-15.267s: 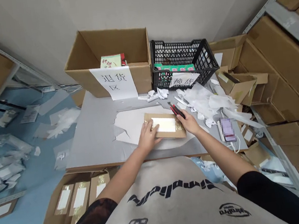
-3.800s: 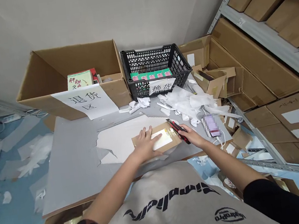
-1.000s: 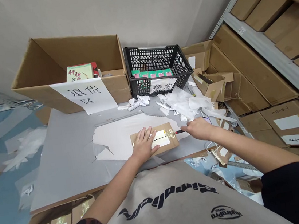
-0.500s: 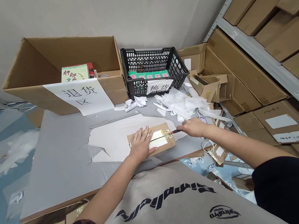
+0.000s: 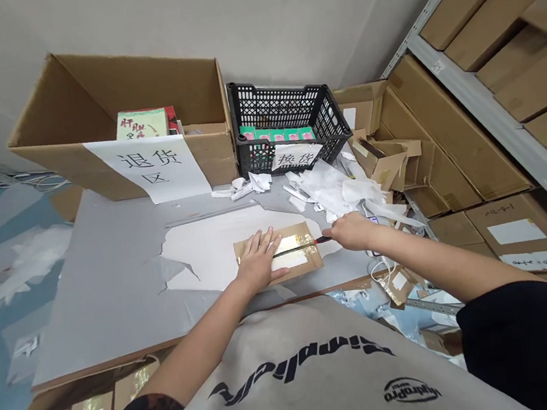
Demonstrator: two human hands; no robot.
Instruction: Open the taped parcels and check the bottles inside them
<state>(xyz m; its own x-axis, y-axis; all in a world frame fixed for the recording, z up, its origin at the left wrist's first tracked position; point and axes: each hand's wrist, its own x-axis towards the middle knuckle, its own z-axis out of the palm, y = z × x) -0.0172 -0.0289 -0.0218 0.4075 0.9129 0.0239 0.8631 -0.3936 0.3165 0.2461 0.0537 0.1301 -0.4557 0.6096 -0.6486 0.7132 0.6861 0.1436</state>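
A flat brown cardboard parcel [image 5: 305, 254] with a white label and glossy tape lies on the grey table [image 5: 113, 253]. My left hand [image 5: 257, 262] lies flat on its left half with fingers stretched out, pressing it down. My right hand [image 5: 350, 231] is closed round a red and black utility knife [image 5: 319, 240], whose tip sits on the parcel's right end along a cut line through the tape.
A large open carton [image 5: 91, 121] with a paper sign stands at the back left, a black plastic crate [image 5: 288, 129] with green boxes beside it. Torn white wrappings [image 5: 336, 186] pile at the right. Shelves of cartons [image 5: 467, 112] line the right side.
The knife has kept its place at the parcel's right end, sliding slightly along the cut line. Earlier my right hand held it above the parcel's far right corner. My left hand stayed put.
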